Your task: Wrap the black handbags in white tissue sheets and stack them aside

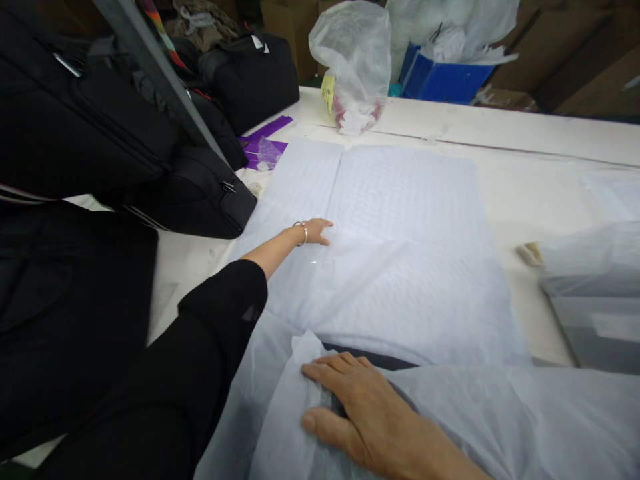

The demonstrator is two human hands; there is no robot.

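Sheet (pixel 400 267), white and faintly ribbed, lies flat on the white counter (pixel 525 133) in the middle of the view. The left hand (pixel 316 231), a bracelet (pixel 302 233) on its wrist, rests on the sheet's 9 o'clock side, palm down, fingers stretched out, gripping nothing. At 6 o'clock the right hand (pixel 365 413) lies flat and released on a thin white wrap (pixel 525 413), its fingers pointing to 10 o'clock across the wrap's crumpled edge. A dark strip (pixel 373 360) shows just beyond the fingers, between wrap and sheet. Black bags (pixel 100 133) crowd the counter from 9 to 11 o'clock, with purple strips (pixel 265 143) beside them. A clear bag (pixel 355 60) stands at 12 o'clock, a blue box (pixel 440 83) at 1 o'clock, and wrapped packs (pixel 590 280) lie at 3 o'clock.
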